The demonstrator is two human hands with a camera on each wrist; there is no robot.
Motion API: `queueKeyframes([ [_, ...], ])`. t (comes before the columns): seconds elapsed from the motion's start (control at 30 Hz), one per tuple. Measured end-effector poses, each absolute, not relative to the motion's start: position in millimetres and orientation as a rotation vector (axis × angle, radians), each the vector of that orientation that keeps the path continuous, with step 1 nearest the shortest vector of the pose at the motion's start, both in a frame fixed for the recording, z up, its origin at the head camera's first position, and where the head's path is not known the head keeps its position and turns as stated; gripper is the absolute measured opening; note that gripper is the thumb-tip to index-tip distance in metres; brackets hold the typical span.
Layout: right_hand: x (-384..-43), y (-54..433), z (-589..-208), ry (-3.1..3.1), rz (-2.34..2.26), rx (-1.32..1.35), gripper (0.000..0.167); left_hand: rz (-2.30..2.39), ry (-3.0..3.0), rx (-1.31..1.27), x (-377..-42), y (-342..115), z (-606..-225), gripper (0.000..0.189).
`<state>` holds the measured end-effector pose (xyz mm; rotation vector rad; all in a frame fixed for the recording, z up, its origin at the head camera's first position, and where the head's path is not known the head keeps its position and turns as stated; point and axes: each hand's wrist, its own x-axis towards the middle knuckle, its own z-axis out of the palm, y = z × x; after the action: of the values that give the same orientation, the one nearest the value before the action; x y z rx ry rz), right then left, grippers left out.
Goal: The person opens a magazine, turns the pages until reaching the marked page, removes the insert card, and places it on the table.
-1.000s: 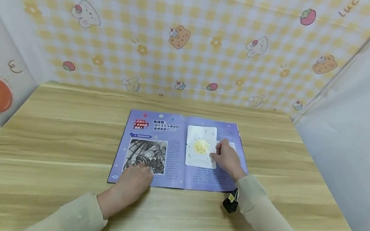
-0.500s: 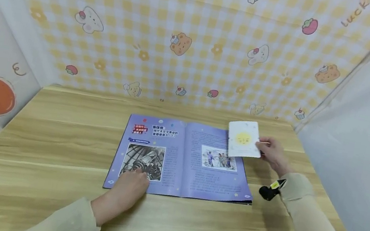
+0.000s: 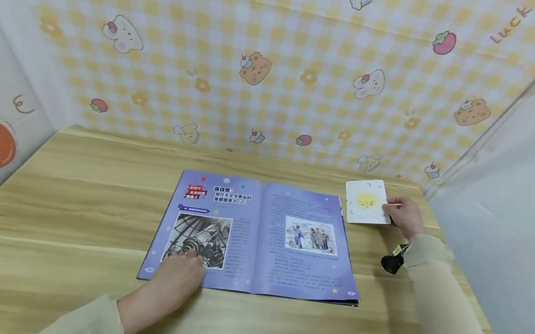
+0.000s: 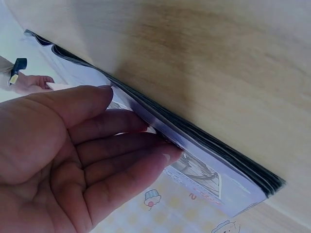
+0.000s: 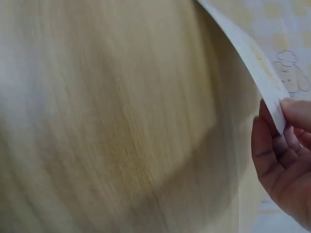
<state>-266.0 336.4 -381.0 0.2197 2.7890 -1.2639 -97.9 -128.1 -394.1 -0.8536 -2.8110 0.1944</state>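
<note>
My right hand (image 3: 405,217) pinches a white card (image 3: 366,201) with a yellow sun face by its right edge, beyond the magazine's upper right corner. In the right wrist view the card (image 5: 252,60) bends slightly, thumb on one side and fingers on the other, above the wooden surface. An open purple magazine (image 3: 259,236) lies flat at the middle of the table. My left hand (image 3: 179,274) rests on its lower left page, over the foot of a black-and-white telescope photo. Seen from the left wrist, that hand (image 4: 97,155) has relaxed, gently bent fingers touching the page, gripping nothing.
The wooden table (image 3: 57,204) runs back to a yellow checked cloth wall (image 3: 277,104). Pale panels stand at the left and right sides. A small black device (image 3: 393,262) is on the right wrist.
The card has been lifted off the right page and carried right, past the magazine, by my right hand, uncovering a printed picture. My left hand stays on the left page.
</note>
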Motion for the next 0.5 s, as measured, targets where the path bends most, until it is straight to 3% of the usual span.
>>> queueKeyframes([
  [0.3,-277.9,326.0,-399.7,3.076,-0.691,0.228,0.017,0.169,-2.859,-0.867,-88.7,-134.3,-393.6,0.015],
  [0.5,-276.2,324.4,-408.6,3.085,-0.547,0.256,0.019,0.139,-2.894,-0.825,-85.3,-136.3,-396.0,0.019],
])
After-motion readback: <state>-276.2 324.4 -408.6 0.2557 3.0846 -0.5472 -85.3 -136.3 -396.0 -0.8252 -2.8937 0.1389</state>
